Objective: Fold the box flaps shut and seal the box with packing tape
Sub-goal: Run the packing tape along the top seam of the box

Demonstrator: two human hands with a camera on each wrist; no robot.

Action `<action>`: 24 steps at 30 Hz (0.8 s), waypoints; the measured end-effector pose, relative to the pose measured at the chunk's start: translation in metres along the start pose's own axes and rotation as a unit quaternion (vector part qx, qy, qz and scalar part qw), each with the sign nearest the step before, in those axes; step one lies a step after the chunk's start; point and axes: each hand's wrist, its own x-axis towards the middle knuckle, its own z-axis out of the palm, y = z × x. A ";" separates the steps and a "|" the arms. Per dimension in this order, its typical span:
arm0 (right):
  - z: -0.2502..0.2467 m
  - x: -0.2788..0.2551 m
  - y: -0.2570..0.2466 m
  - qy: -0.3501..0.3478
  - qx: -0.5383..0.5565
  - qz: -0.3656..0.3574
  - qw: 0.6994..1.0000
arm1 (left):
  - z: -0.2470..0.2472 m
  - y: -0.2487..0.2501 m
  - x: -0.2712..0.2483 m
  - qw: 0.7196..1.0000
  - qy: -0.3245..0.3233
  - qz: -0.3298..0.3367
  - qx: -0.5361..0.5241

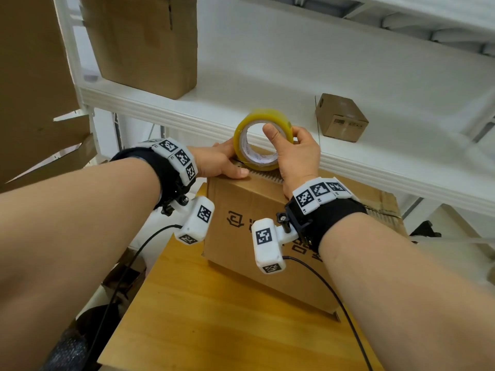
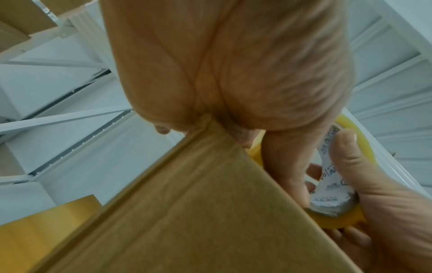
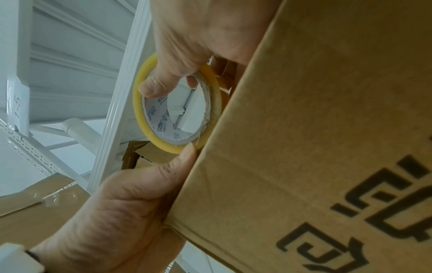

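A brown cardboard box (image 1: 249,236) with black print stands on the wooden table (image 1: 214,317), its top flaps folded down. A yellow roll of packing tape (image 1: 241,141) stands on edge on the box top, near the left front edge. My right hand (image 1: 284,135) grips the roll, thumb inside the core and fingers over the outside. My left hand (image 1: 222,163) lies on the top left of the box, thumb straight along the front edge beside the roll; its fingers are hidden behind the roll. The right wrist view shows the roll (image 3: 140,103) against the box (image 3: 304,129) and the left thumb (image 3: 184,160) touching it.
A white metal shelf (image 1: 267,108) runs just behind and above the box. On it sit a small cardboard box (image 1: 341,119) at right and a large one (image 1: 144,41) at left. Flattened cardboard (image 1: 32,103) leans at far left. Black cables (image 1: 334,290) trail over the table.
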 end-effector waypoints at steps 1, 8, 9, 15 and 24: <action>0.000 0.000 0.000 0.000 0.000 0.001 1.000 | 0.000 0.001 0.000 1.000 -0.002 0.002 0.015; -0.001 0.000 0.000 -0.001 0.010 0.002 1.000 | 0.002 0.009 0.001 0.995 0.030 -0.014 0.089; -0.001 0.000 0.001 0.001 0.013 0.004 1.000 | 0.002 0.009 0.002 0.994 0.037 -0.013 0.106; -0.002 0.002 0.003 0.001 0.015 0.006 1.000 | 0.001 0.004 0.007 0.993 0.039 -0.027 0.111; -0.003 0.002 0.003 -0.005 0.004 0.004 1.000 | -0.002 0.008 0.007 0.993 0.029 -0.041 0.105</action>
